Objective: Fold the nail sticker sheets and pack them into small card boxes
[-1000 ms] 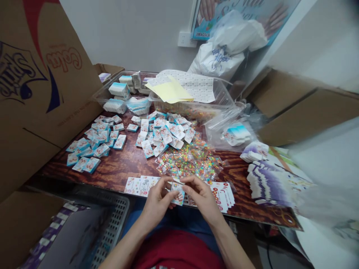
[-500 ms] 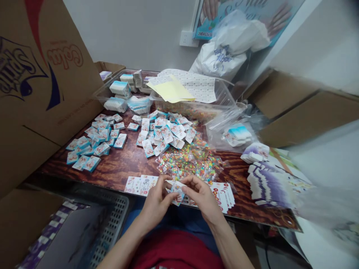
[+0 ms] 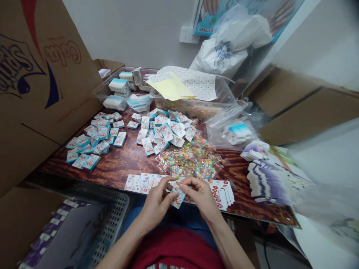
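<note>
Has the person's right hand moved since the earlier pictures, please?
No, hardly: the right hand stays just left of the white printed card stack.

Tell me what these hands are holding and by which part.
The left hand and right hand together pinch a small white-and-blue printed card by its upper part, between fingertips and thumbs; its lower corner hangs free below them.
</note>
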### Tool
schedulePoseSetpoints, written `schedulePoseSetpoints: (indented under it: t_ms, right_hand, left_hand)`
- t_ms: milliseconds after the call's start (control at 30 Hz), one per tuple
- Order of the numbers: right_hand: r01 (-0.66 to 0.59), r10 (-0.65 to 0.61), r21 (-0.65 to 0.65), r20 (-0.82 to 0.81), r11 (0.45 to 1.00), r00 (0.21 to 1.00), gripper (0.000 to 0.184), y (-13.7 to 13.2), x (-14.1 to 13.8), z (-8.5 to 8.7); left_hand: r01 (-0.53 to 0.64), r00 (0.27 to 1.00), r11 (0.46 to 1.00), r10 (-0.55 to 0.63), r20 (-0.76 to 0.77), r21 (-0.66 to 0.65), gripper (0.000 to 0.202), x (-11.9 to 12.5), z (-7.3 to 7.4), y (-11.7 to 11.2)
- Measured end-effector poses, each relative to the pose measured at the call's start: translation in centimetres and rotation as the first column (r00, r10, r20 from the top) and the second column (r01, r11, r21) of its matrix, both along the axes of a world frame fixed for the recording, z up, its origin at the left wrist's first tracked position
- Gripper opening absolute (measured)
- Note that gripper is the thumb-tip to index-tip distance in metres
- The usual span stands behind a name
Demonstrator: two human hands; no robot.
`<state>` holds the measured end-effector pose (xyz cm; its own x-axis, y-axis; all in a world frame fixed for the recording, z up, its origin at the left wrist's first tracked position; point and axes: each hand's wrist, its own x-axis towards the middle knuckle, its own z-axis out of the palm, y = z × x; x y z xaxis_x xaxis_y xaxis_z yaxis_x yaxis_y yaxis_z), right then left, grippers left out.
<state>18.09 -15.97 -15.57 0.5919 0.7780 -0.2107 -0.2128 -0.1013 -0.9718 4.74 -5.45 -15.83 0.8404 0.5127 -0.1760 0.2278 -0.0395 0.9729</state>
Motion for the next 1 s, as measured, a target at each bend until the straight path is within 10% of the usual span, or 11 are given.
schedulePoseSetpoints:
  t_ms: [267,400,533,633,700,1000]
  right_hand:
    - [-0.105,0.114,-0.047,0.278,0.993,0.954,0.021,-0.8,-0.7,-0.4]
    - [0.002,0.029,-0.115,0.273,0.993,0.962,0.027,-1.5,0.6,-1.2]
    - [0.018,0.026,-0.151,0.287,0.988,0.958,0.034,-1.7,1.1,-2.1]
    - [-0.038,0.078,-0.146,0.281,0.989,0.957,0.033,-1.4,0.0,-2.3]
    - [-0.055,0.096,-0.135,0.312,0.989,0.945,0.030,-1.3,-0.6,-2.3]
    - [0.020,0.185,-0.256,0.746,0.966,0.639,0.022,-2.8,1.6,-2.5]
  left_hand:
    - [0.064,0.998,0.998,-0.064,-0.021,0.004,0.024,-0.8,-0.3,0.3]
    - [-0.230,0.972,0.969,0.233,-0.029,0.092,0.033,-2.8,-0.1,5.1]
    - [-0.539,0.827,0.731,0.553,0.099,0.419,0.044,-5.6,2.4,14.0]
    - [-0.607,0.699,0.462,0.698,0.157,0.647,0.048,-7.3,4.7,20.0]
    - [-0.583,0.667,0.375,0.727,0.162,0.721,0.059,-7.7,5.3,22.0]
    - [-0.248,0.898,0.525,0.440,-0.010,0.814,0.032,-4.9,0.2,15.4]
